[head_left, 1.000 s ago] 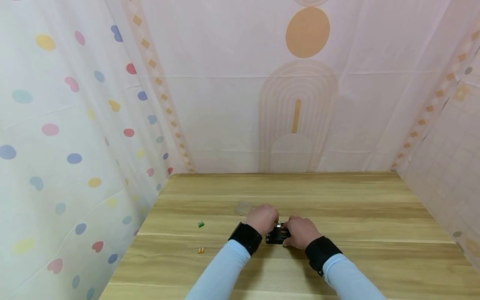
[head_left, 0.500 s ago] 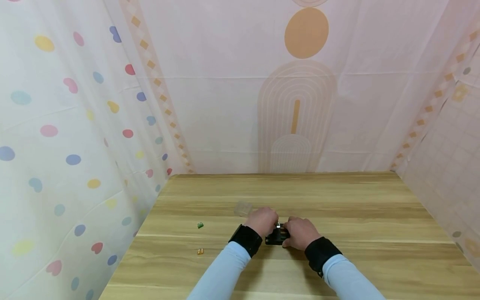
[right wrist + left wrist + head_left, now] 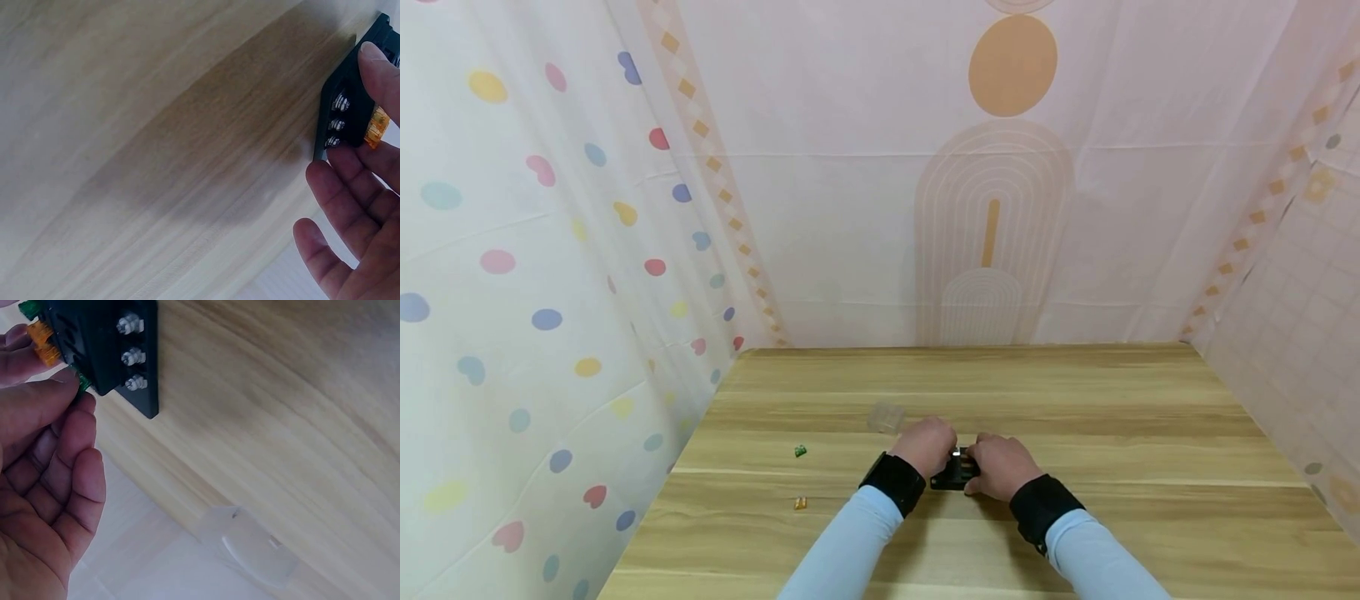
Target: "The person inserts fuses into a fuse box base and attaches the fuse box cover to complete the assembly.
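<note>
A black fuse block (image 3: 946, 481) with rows of screw terminals sits on the table between my two hands. My left hand (image 3: 927, 443) pinches a green blade fuse (image 3: 84, 382) between thumb and fingertips, right at the block's face. Beside it, orange blade fuses (image 3: 44, 345) and another green one stand in the block. My right hand (image 3: 1006, 467) grips the block's right side, its thumb on one edge and fingertips at the opposite edge. In the right wrist view, an orange fuse (image 3: 377, 127) shows close to those fingers.
A clear plastic cover (image 3: 886, 417) lies just beyond my left hand. To the left, a loose green fuse (image 3: 801, 451) and a loose orange fuse (image 3: 801, 503) rest on the wood-grain table (image 3: 1112, 408). Patterned curtains (image 3: 850, 242) hang behind and at both sides.
My left hand has lowered slightly toward me, showing a little more of the clear cover. The right hand and the fuse block stay in place.
</note>
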The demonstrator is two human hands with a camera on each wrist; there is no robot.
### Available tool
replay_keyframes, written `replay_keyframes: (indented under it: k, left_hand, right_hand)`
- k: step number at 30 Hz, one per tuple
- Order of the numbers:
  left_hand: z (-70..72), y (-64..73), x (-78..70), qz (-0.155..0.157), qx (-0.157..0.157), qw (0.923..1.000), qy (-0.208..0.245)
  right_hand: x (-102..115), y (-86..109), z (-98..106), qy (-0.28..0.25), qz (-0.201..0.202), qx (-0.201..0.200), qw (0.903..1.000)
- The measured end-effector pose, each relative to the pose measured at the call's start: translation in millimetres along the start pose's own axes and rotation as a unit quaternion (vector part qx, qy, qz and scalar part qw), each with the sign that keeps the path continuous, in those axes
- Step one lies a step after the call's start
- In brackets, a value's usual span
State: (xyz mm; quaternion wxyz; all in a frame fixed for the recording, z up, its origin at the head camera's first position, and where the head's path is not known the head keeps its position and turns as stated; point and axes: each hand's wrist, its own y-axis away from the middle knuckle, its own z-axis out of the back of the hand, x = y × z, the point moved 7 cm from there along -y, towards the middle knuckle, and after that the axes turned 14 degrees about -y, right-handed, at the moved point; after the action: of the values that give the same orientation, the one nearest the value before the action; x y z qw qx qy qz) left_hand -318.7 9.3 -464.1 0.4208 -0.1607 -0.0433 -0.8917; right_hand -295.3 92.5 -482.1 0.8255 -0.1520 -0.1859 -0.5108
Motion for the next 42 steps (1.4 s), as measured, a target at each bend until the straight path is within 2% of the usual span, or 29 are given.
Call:
replay_keyframes:
  k: [6, 14, 26, 33, 42]
  left_hand:
    - [-0.9, -0.4, -2.7, -0.006, -0.019, 0.9996, -0.02]
    - [-1.2, 1.2, -4.4, -0.014, -0.016, 0.9992, -0.034]
    - [-0.5, 0.1, -2.5, -0.008, -0.025, 0.9992, -0.029]
    - [1.5, 0.3, -3.4, -0.026, -0.026, 0.9988, -0.031]
    - [-2.5, -1.0, -2.7, -0.035, -0.026, 0.9988, -0.02]
  right_hand:
    - [0.3, 0.2, 1.5, -0.007, 0.009, -0.007, 0.9999]
    - [-1.3, -0.1, -0.2, -0.008, 0.006, -0.006, 0.9999]
    - [0.3, 0.5, 1.1, -0.015, 0.013, -0.012, 0.9997]
    - [0.9, 1.1, 1.9, -0.018, 0.015, -0.012, 0.9997]
    - [2.3, 2.5, 2.5, -0.018, 0.02, -0.013, 0.9996]
